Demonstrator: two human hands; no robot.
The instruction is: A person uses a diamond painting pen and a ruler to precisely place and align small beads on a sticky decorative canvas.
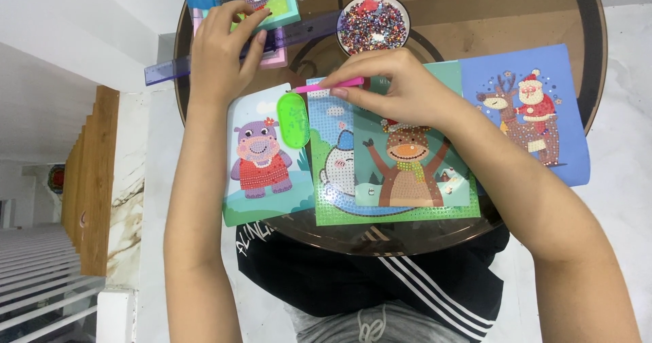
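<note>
While the pink pen (326, 85) is lying almost level across the table, tip pointing left toward the green tray (293, 119), we are pinching its right end in our right hand (397, 85). Our left hand (224, 47), fingers curled, is pressing down on the purple ruler (170, 68) farther left.
</note>
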